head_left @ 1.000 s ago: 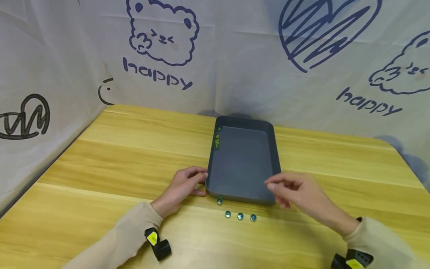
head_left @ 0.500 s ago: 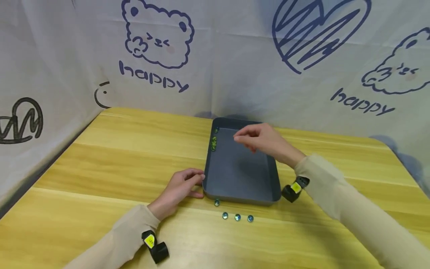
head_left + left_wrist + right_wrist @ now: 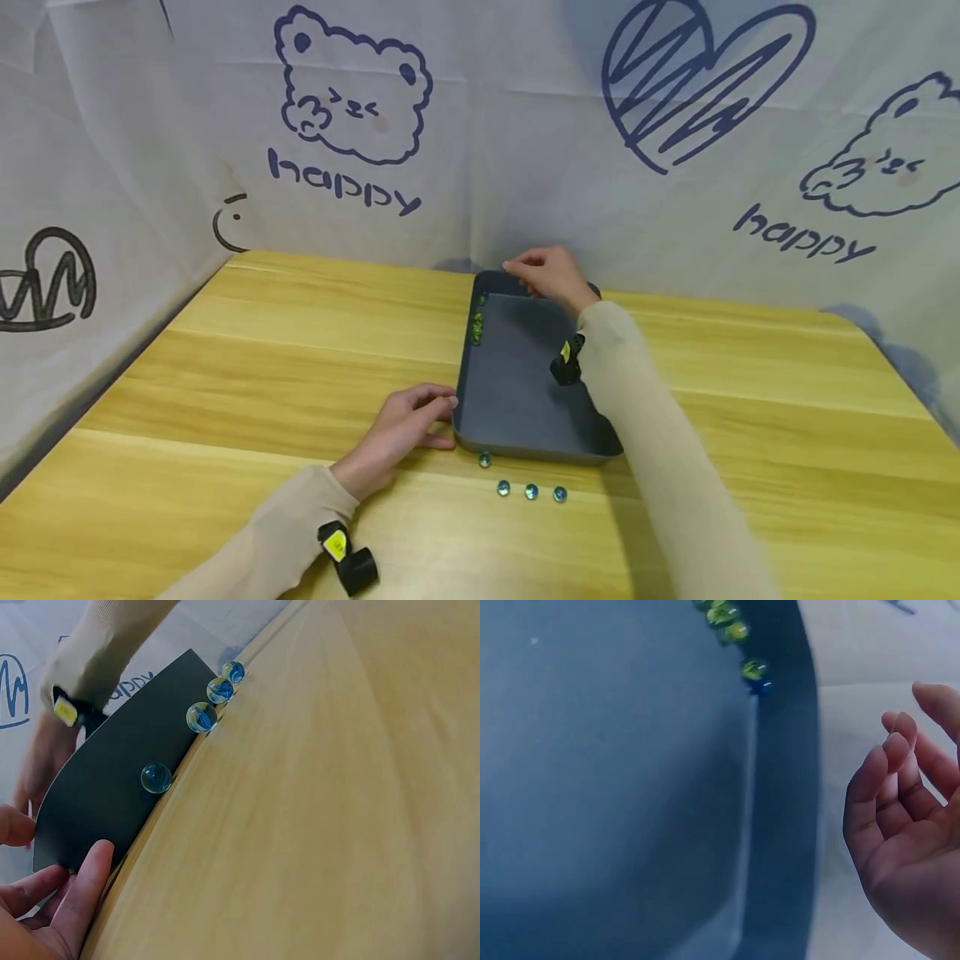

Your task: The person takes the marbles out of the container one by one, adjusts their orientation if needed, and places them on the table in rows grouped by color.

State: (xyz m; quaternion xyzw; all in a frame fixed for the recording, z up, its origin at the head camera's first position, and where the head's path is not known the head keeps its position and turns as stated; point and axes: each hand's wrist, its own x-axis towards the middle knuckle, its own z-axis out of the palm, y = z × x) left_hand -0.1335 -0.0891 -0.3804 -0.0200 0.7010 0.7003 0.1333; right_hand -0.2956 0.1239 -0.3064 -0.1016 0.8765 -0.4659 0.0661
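A dark grey rectangular tray (image 3: 517,392) lies on the wooden table. Along its left inner wall sit several green-yellow marbles (image 3: 477,329), with a green-and-blue pair (image 3: 756,675) near the far corner. My left hand (image 3: 401,425) touches the outer wall at the near left corner, its fingertips (image 3: 97,855) against the side. Over the far end of the tray hovers my right hand (image 3: 551,273), fingers loosely bent; in the right wrist view nothing shows between thumb and fingers. Several clear blue-swirled marbles (image 3: 202,718) are on the table before the tray's near edge.
One blue marble (image 3: 484,460) sits close to the tray's near left corner; three others form a row just nearer. The wooden table (image 3: 262,358) ends at a white cloth backdrop (image 3: 517,125) with drawings, close behind the tray. Each wrist wears a small black camera (image 3: 352,562).
My right hand has moved from the tray's near right corner across to its far end. The left hand stays at the near left corner. The table marbles keep their places.
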